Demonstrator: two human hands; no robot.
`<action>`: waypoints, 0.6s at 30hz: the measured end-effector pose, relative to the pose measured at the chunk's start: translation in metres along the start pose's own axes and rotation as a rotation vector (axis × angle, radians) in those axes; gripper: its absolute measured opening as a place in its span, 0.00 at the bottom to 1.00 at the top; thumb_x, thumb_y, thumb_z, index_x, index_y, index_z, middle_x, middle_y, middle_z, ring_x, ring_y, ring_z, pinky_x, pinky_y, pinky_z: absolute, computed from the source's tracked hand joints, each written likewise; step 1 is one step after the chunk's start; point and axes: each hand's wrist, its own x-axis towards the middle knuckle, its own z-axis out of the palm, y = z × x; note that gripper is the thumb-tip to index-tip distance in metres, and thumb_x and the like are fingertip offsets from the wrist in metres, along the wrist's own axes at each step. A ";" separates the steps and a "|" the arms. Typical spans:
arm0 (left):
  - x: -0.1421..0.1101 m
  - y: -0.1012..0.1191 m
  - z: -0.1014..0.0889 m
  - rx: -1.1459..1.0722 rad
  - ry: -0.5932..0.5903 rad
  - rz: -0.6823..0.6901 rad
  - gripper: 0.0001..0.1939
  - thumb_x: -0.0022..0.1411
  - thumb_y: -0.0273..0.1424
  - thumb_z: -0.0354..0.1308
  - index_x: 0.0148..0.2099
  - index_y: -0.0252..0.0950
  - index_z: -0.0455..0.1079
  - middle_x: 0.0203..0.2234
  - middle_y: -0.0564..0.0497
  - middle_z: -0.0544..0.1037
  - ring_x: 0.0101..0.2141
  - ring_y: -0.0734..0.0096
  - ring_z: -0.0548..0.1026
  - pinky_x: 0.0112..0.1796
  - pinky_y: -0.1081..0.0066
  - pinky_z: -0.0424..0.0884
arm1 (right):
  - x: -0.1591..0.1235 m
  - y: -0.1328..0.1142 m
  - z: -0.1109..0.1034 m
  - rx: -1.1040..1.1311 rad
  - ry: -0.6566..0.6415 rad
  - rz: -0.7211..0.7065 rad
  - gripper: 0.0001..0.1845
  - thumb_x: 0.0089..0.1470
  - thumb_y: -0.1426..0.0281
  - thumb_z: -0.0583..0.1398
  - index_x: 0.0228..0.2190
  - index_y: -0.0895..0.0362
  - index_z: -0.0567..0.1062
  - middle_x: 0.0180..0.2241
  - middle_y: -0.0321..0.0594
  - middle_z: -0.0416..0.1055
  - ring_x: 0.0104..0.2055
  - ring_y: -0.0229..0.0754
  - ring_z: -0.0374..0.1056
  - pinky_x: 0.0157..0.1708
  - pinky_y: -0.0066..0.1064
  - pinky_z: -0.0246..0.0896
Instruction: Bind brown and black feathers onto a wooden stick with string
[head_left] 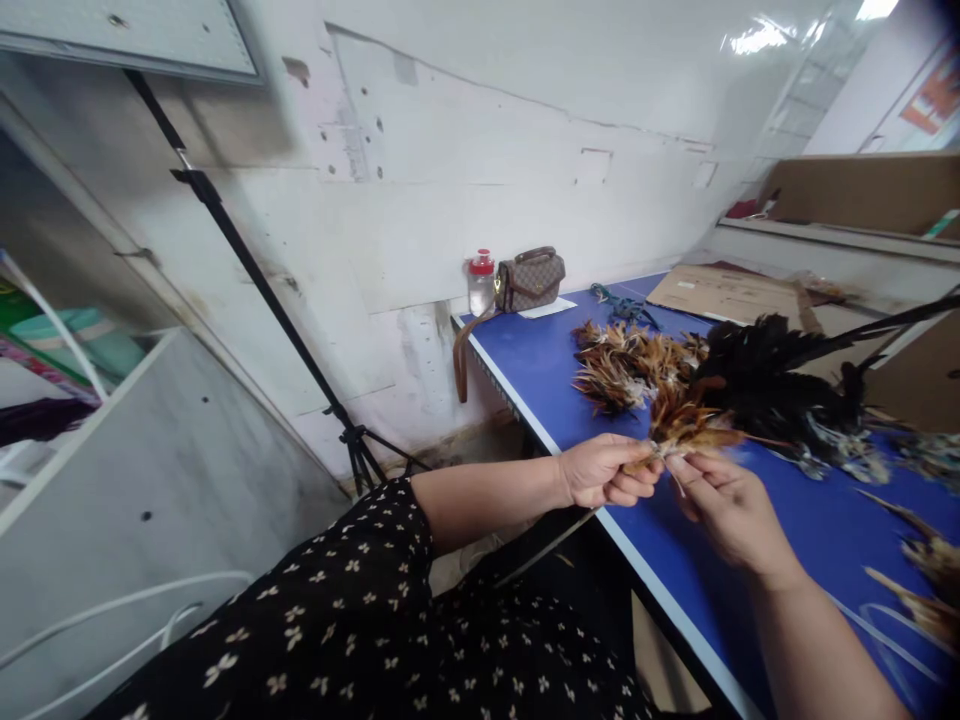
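Over the near edge of the blue table (pixel 697 560), my left hand (pixel 611 470) and my right hand (pixel 724 500) meet at a bunch of brown feathers (pixel 686 420). The fingers of both hands are closed on the pale quill ends, and the feather tips fan out away from me. A thin strip (pixel 551 545) runs down from my left hand toward my lap. Just beyond my hands lie more brown feather bunches (pixel 619 365). To their right is a heap of black feathers (pixel 780 385).
A checked handbag (pixel 531 280) and a red-capped bottle (pixel 481 285) stand at the table's far left corner. Flat cardboard (pixel 724 292) lies at the back. Loose feathers (pixel 926 550) are at the right. A black tripod stand (pixel 255 290) rises left of the table.
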 end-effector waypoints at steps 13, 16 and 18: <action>0.002 -0.003 0.001 0.069 0.104 0.139 0.36 0.54 0.61 0.82 0.38 0.36 0.71 0.24 0.64 0.57 0.21 0.83 0.48 0.21 0.79 0.44 | 0.003 -0.001 0.011 -0.015 0.127 -0.053 0.33 0.49 0.41 0.82 0.40 0.53 0.83 0.25 0.34 0.70 0.24 0.38 0.63 0.21 0.29 0.60; 0.006 -0.006 -0.001 0.099 0.177 0.211 0.38 0.52 0.63 0.81 0.35 0.38 0.66 0.23 0.64 0.57 0.20 0.84 0.49 0.20 0.79 0.45 | 0.004 0.001 0.021 -0.065 0.194 -0.153 0.33 0.53 0.38 0.79 0.40 0.52 0.82 0.31 0.40 0.77 0.31 0.43 0.74 0.30 0.32 0.72; 0.009 -0.008 -0.002 0.120 0.235 0.253 0.38 0.52 0.63 0.81 0.34 0.40 0.64 0.22 0.64 0.59 0.20 0.83 0.51 0.20 0.78 0.47 | 0.002 0.001 0.024 -0.109 0.198 -0.175 0.31 0.56 0.39 0.77 0.37 0.52 0.81 0.30 0.40 0.77 0.30 0.42 0.73 0.29 0.31 0.71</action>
